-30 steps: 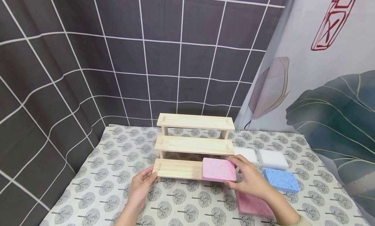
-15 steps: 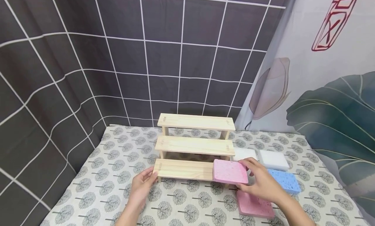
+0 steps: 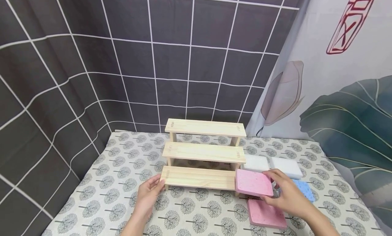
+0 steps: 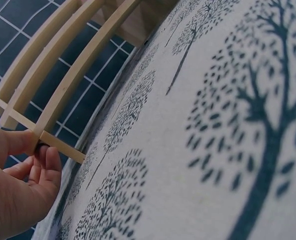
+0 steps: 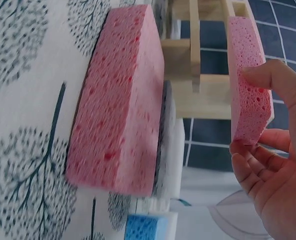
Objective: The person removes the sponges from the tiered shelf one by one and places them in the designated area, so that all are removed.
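In the head view a three-tier wooden step shelf (image 3: 199,179) stands on the patterned cloth. My left hand (image 3: 147,194) pinches the left end of its lowest board between thumb and curled fingers, as the left wrist view also shows at the board's corner (image 4: 39,131). A pink sponge (image 3: 254,182) is gripped by its right side in my right hand (image 3: 286,191), thumb on one edge and fingers on the other. That sponge (image 5: 247,75) is at the right end of the lowest board; whether it touches the wood I cannot tell. Below it, a second pink sponge (image 3: 266,214) lies flat on the cloth.
Two white sponge blocks (image 3: 256,163) (image 3: 286,167) lie right of the shelf. A blue sponge (image 3: 304,190), partly behind my right hand, is in front of them. A dark gridded curtain (image 3: 171,59) hangs behind, and a pale printed one (image 3: 337,93) at right.
The pink sponge in my right hand has moved right, from over the lowest board's right part to its right end. My left hand has stayed at the board's left end.
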Available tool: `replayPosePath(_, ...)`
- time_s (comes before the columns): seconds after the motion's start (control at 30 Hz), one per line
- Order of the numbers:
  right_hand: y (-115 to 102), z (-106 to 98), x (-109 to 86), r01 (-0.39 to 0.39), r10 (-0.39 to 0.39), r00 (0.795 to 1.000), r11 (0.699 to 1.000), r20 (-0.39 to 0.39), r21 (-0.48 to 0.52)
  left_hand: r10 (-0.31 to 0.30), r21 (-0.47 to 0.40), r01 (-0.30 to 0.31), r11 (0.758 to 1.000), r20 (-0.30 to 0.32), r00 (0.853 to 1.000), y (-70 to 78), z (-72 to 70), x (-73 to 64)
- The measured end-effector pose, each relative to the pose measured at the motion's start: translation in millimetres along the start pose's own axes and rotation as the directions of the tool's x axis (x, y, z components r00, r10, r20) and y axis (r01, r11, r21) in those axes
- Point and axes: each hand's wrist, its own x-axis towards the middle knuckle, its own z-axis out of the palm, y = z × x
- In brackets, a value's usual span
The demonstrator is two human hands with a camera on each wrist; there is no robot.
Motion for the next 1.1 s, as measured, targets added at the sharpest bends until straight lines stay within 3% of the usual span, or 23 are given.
replayPosePath(0.77, 40.7, -21.2, -39.3, 0.054, -0.056, 0.997, 0.998, -0.051, -0.040, 0.009, 0.002, -0.009, 1.000, 0.008, 1.000, 1.0, -0.7, 0.2)
replayPosePath(1.1, 51.4, -30.5, -57.3, 0.002, -0.003, 1.000, 0.998, -0.018, -0.061, 0.009, -0.007, -0.009, 1.000, 0.013, 1.000, 0.3, -1.2, -0.5)
